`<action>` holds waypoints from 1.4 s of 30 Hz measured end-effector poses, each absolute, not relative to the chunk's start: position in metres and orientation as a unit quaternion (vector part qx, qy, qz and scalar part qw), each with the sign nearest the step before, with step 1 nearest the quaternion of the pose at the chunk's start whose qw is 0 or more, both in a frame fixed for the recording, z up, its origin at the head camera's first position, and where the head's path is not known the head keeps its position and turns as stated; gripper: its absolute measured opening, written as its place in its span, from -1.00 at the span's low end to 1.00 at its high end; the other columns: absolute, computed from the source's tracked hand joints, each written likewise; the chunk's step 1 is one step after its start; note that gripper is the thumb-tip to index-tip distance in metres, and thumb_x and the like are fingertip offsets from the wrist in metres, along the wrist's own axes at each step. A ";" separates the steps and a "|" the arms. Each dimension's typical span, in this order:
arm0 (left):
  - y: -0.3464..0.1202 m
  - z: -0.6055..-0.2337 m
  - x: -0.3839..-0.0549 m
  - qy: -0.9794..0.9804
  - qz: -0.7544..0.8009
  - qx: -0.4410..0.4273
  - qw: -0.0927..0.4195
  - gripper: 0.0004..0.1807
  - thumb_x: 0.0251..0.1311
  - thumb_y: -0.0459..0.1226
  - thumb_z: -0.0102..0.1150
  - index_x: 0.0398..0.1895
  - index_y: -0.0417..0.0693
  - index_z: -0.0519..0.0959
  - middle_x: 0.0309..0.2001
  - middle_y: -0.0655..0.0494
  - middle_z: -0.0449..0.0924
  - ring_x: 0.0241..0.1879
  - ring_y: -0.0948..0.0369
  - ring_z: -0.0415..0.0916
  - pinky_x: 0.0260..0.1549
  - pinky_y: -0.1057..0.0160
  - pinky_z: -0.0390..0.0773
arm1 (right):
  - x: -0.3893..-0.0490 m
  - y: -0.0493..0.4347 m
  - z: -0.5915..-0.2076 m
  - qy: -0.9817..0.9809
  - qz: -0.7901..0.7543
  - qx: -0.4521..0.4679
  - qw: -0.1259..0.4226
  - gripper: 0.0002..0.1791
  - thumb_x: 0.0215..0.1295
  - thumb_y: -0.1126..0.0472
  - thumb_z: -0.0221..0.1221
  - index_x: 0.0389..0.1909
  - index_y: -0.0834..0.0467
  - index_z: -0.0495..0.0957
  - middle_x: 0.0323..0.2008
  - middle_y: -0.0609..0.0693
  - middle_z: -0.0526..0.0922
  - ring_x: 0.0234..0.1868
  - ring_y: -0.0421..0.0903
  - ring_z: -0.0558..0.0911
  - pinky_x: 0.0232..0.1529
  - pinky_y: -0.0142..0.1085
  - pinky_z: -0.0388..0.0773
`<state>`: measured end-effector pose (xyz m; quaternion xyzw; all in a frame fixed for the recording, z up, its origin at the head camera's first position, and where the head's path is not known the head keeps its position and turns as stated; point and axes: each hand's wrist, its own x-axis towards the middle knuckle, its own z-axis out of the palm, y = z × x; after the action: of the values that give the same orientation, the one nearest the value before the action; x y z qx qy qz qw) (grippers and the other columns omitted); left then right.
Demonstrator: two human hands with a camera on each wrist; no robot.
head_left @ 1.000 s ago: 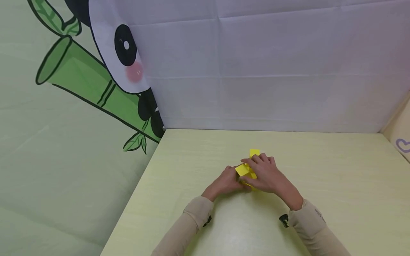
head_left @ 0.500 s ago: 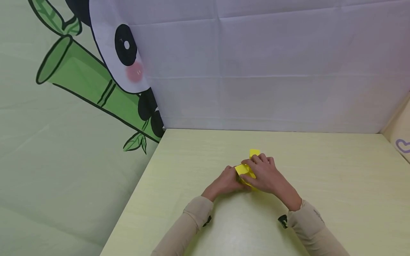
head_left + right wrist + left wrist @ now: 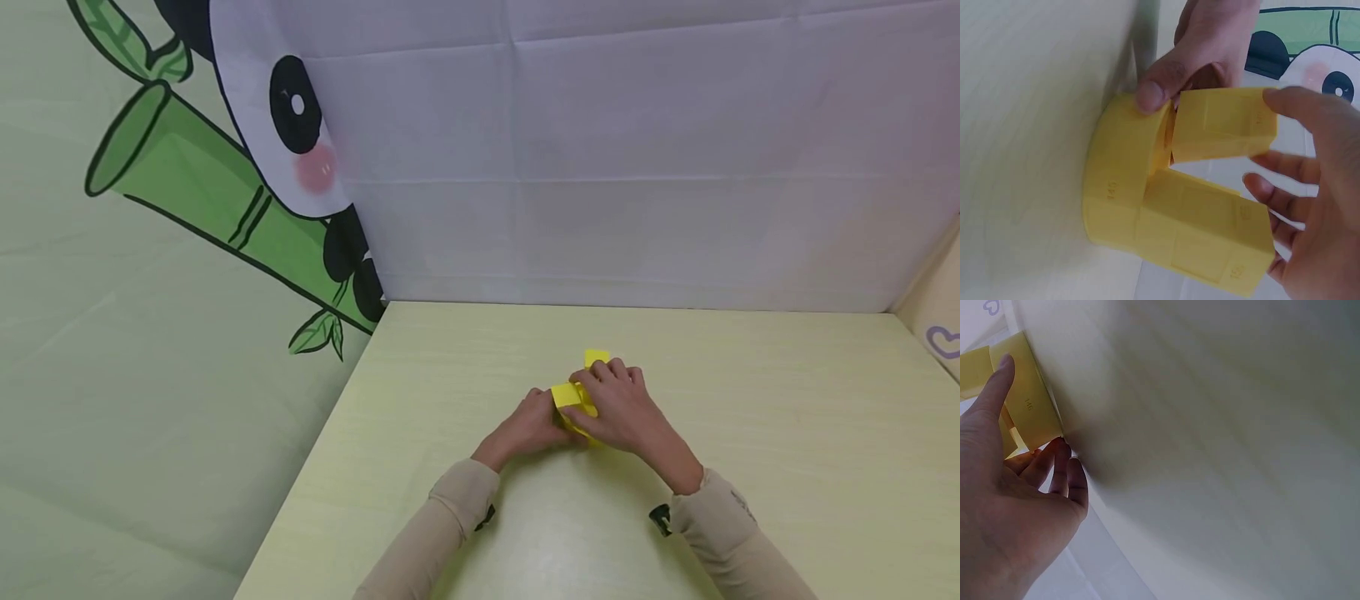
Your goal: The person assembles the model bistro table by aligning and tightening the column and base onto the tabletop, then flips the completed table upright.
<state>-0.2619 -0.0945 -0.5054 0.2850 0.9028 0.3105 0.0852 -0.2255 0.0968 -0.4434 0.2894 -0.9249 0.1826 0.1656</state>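
Note:
A yellow plastic piece with a rounded base stands on the table, with raised digits on its side. My left hand grips this base, its thumb lying along the wall in the left wrist view. My right hand pinches a yellow rectangular block between thumb and fingers. That block sits at the base's upper edge, close to my left thumb; whether it is seated there I cannot tell. A second yellow block projects from the base beside it. From the head, my fingers partly cover the piece.
The pale wooden table spreads around both hands. A whitish cloth backdrop rises behind its far edge. On the left hangs a green cloth printed with bamboo and a panda face.
The pinched block has turned slightly and looks squarer to the head view. My right wrist has shifted a little left, while the left hand stays in place.

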 end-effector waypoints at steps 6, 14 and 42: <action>-0.096 -0.508 -0.263 0.901 0.302 0.301 0.080 -0.30 0.18 0.04 0.51 0.34 0.05 0.50 0.14 0.30 0.61 -0.06 0.33 0.44 0.14 0.20 0.25 | -0.225 0.093 -0.448 -0.931 0.190 0.263 0.166 -0.54 0.28 -0.07 0.39 -0.03 0.22 0.64 -0.25 0.08 0.53 -0.13 0.17 0.44 -0.14 0.07 0.35; -0.096 -0.506 -0.259 0.909 0.318 0.250 0.102 -0.40 0.12 0.05 0.55 0.18 0.09 0.57 -0.04 0.34 0.59 -0.07 0.22 0.33 -0.03 0.24 0.37 | -0.225 0.090 -0.450 -0.932 0.190 0.252 0.177 -0.57 0.30 -0.08 0.38 -0.13 0.23 0.63 -0.24 0.10 0.55 -0.13 0.17 0.44 -0.11 0.11 0.36; -0.093 -0.503 -0.258 0.913 0.316 0.235 0.102 -0.31 0.12 0.06 0.55 0.27 0.04 0.52 -0.03 0.32 0.60 -0.05 0.20 0.33 -0.05 0.25 0.41 | -0.231 0.095 -0.448 -0.924 0.188 0.291 0.159 -0.50 0.36 0.04 0.34 0.17 0.27 0.58 -0.08 0.20 0.57 -0.09 0.17 0.45 -0.15 0.06 0.43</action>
<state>-0.2583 -0.0934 -0.5034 0.2352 0.9134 0.3160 0.1024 -0.2313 0.0946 -0.4479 0.2911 -0.9243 0.1882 0.1594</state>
